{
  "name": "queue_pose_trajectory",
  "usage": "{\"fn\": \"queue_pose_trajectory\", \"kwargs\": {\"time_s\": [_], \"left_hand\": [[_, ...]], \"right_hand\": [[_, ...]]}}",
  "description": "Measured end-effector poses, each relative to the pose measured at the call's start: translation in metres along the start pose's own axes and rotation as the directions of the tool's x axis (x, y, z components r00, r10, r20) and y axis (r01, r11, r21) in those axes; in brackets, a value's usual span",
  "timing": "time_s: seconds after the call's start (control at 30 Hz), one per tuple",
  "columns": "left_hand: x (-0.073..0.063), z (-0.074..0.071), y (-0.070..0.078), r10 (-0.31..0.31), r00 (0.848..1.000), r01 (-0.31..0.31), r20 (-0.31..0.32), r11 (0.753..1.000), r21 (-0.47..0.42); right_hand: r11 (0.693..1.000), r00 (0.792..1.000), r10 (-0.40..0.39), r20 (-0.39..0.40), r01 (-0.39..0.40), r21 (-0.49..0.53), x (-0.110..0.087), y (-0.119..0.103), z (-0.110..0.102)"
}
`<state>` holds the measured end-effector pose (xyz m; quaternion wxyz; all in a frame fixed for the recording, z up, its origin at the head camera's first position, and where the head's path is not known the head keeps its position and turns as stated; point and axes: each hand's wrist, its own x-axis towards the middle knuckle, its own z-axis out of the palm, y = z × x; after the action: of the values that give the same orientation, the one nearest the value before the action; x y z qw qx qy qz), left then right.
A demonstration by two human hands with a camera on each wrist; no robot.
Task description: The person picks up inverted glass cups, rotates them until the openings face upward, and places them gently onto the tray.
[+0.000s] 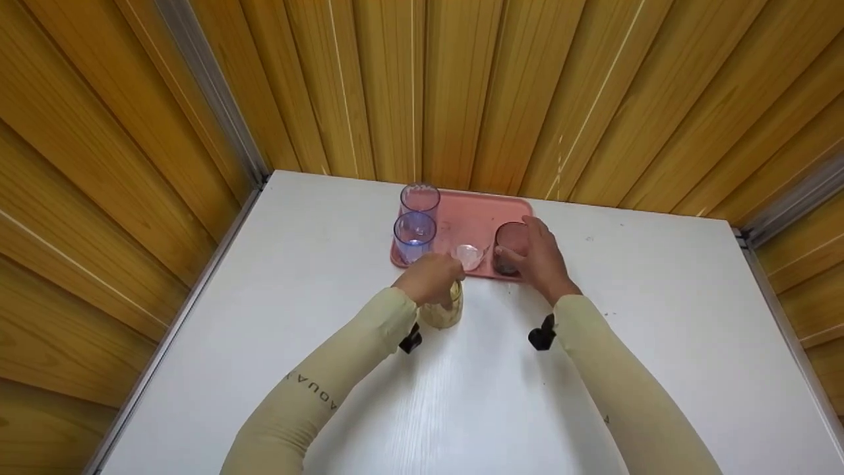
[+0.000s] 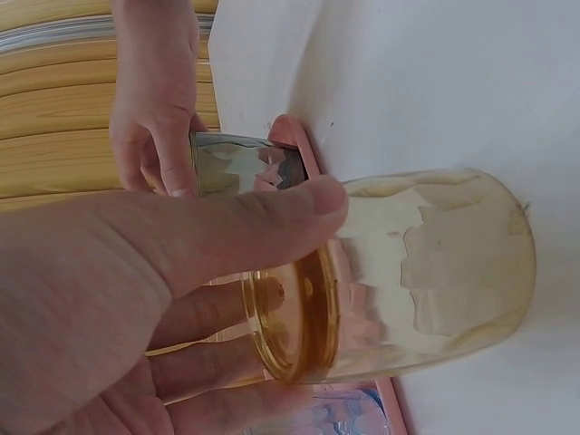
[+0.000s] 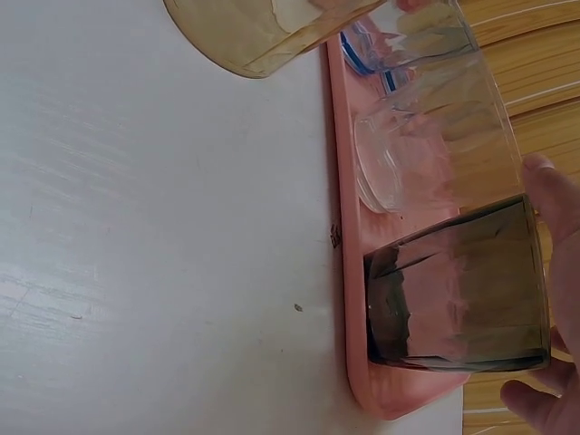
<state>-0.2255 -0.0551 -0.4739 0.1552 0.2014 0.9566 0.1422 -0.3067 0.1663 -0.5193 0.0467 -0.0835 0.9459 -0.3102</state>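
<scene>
My left hand (image 1: 430, 277) grips a yellow-tinted drinking glass (image 2: 444, 263) near its rim, thumb on one side and fingers on the other. This glass is in front of the pink tray's (image 1: 484, 210) near edge. At the tray's right end, my right hand (image 1: 544, 258) holds a dark grey drinking glass (image 3: 453, 294) around its upper part, thumb and fingers on opposite sides. The grey glass has its base on the tray. Between the hands a clear glass (image 3: 426, 154) stands on the tray, partly overlapped by my left hand in the head view.
Two bluish glasses stand at the tray's left end, the nearer blue glass (image 1: 415, 239) in front of the farther glass (image 1: 420, 199). The tray lies near the back edge of the white table (image 1: 330, 231). Behind it rises a wood-slat wall (image 1: 455, 92).
</scene>
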Motion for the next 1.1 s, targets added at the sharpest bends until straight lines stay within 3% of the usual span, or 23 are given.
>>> {"fn": "queue_pose_trajectory", "kwargs": {"time_s": [0.53,1.1], "left_hand": [[0.004,-0.002,-0.006,0.009,1.000,-0.009,0.012,1.000,-0.027],[0.000,-0.007,-0.011,-0.029,0.999,0.031,0.024,0.996,-0.087]], "right_hand": [[0.999,0.996,-0.035,-0.077,0.035,-0.006,-0.008,-0.004,-0.009],[0.981,0.968,-0.189,-0.166,0.194,0.013,-0.025,-0.020,-0.001]]}}
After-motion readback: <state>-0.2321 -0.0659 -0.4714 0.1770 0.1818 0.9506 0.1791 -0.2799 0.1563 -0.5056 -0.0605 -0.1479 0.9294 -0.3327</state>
